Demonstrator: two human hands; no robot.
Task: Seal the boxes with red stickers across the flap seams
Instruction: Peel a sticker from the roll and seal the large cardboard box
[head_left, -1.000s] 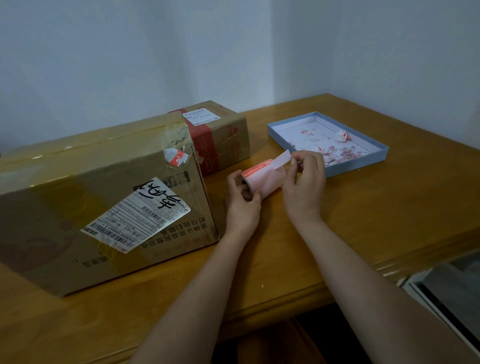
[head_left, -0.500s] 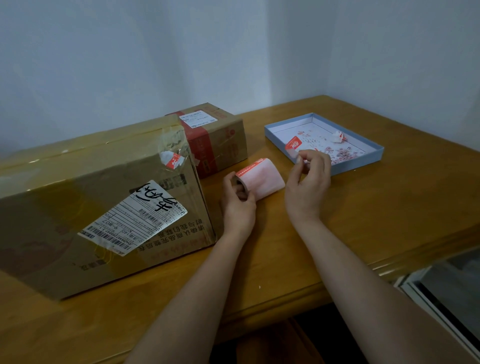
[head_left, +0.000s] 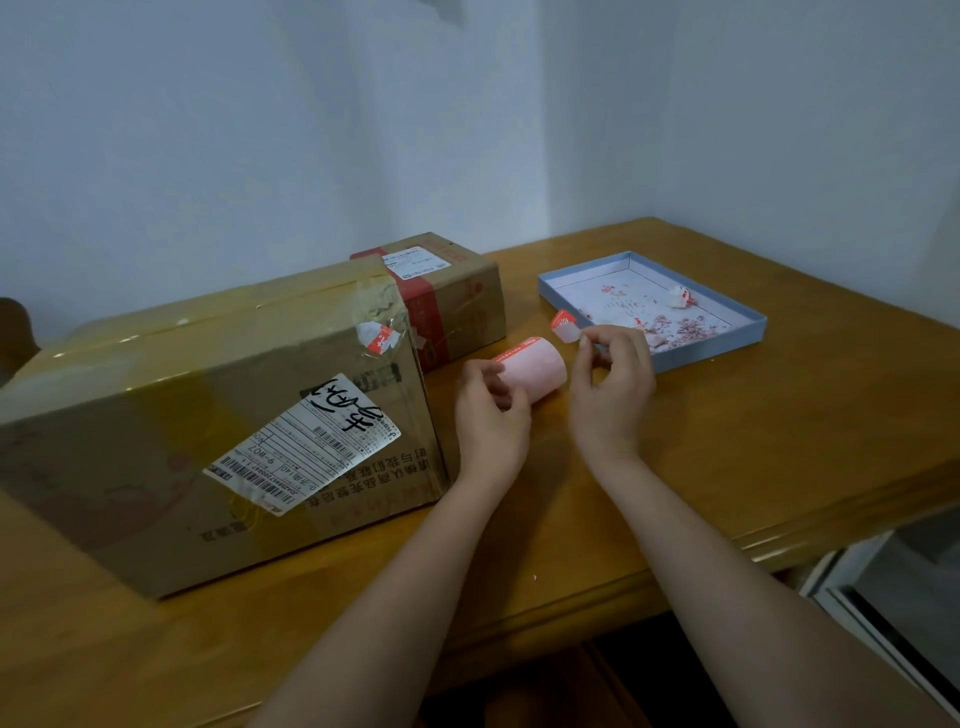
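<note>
A large cardboard box (head_left: 208, 415) lies on the wooden table at the left, taped, with a small red-and-white sticker (head_left: 378, 338) near its upper right corner. Behind it stands a smaller cardboard box (head_left: 457, 306) banded with red tape. My left hand (head_left: 491, 415) grips the near end of a pink sticker roll (head_left: 535, 371) lying on the table. My right hand (head_left: 613, 384) pinches a peeled red sticker (head_left: 565, 326) between thumb and fingertips, just right of the roll.
A shallow blue tray (head_left: 727, 340) holding red paper scraps and a crumpled backing piece sits at the right rear. The wooden table (head_left: 779, 441) meets white walls at the back; its front edge runs below my forearms.
My right hand has pulled a red sticker off the roll and drawn it up and to the right. My left hand stays on the roll.
</note>
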